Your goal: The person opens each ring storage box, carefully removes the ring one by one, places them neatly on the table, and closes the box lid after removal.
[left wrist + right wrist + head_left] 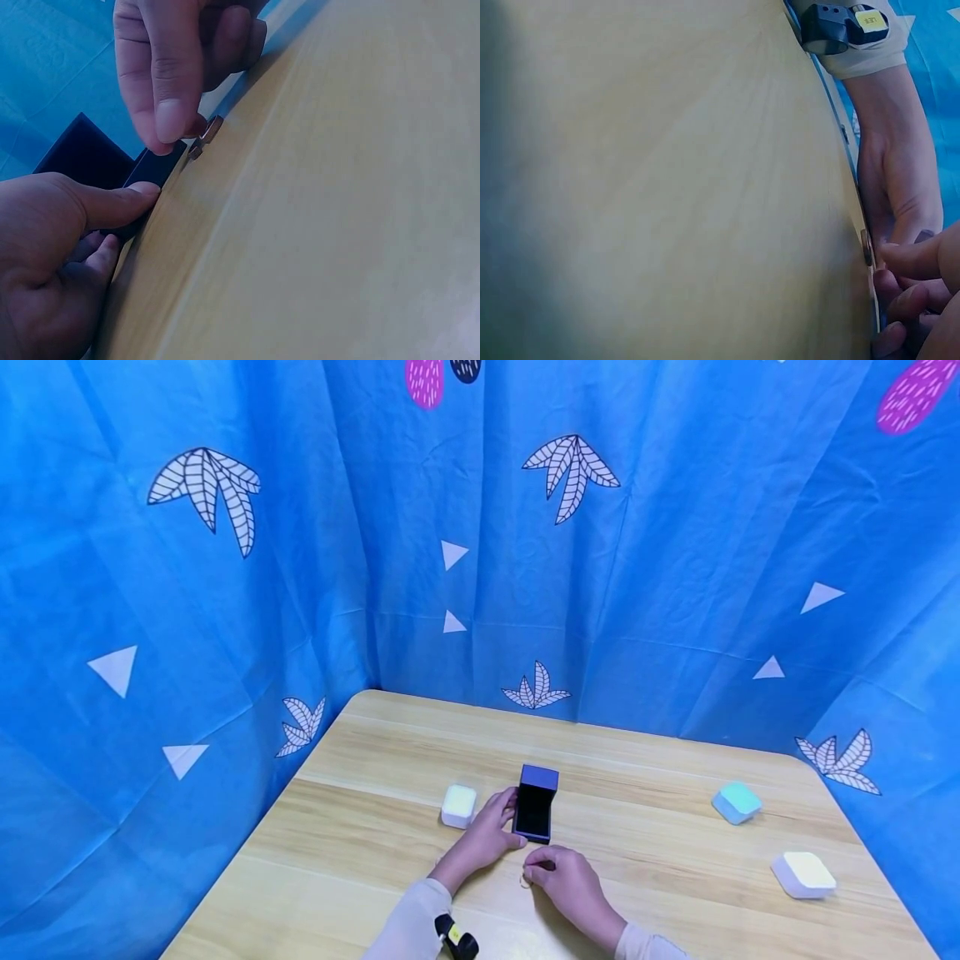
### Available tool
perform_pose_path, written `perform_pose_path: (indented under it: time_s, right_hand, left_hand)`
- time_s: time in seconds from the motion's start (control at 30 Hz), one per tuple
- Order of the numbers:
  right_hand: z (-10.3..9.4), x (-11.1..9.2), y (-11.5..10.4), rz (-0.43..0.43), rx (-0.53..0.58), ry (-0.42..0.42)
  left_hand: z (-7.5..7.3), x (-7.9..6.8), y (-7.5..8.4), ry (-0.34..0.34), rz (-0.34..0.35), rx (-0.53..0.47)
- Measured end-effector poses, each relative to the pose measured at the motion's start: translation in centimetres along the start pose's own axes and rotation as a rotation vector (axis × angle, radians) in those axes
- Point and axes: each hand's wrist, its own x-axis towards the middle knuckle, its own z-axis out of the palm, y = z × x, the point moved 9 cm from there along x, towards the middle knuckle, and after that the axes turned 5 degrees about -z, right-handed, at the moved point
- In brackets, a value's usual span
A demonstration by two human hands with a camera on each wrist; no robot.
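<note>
A ring box (pixel 532 814), dark inside with a purple-blue lid standing up, rests on the table in the head view. My left hand (pixel 487 832) grips it from the left, thumb at its front edge and fingers along its side. Just in front of the box, my right hand (pixel 566 881) pinches a thin gold-coloured ring (pixel 524 882) between thumb and fingertip. In the left wrist view the ring (pixel 206 137) hangs below the right fingertips, near the box's front edge and apart from it. The right wrist view shows the ring (pixel 866 246) edge-on; the box is mostly hidden there.
A small white rounded box (pixel 458 806) stands left of the ring box. Farther right on the wooden table (pixel 645 843) are a teal box (pixel 737 802) and another white box (pixel 804 874). Blue patterned curtains (pixel 480 527) hang behind. A black camera (pixel 456 937) is on the left wrist.
</note>
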Motion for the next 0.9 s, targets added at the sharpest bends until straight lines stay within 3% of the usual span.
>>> perform_pose_path:
  time_s: [0.33, 0.57, 0.9]
  right_hand:
    - [-1.9, 0.9, 0.7, 0.076, 0.046, 0.099]
    - [-3.3, 1.8, 0.9, 0.058, 0.083, 0.149]
    - [-5.3, 3.3, 1.4, 0.137, 0.128, 0.165]
  left_hand:
    - [0.1, 0.1, 0.1, -0.013, 0.015, -0.033]
    - [0.0, 0.0, 0.4, -0.018, 0.029, -0.031]
    - [0.0, -0.1, 0.3, -0.013, 0.016, -0.035]
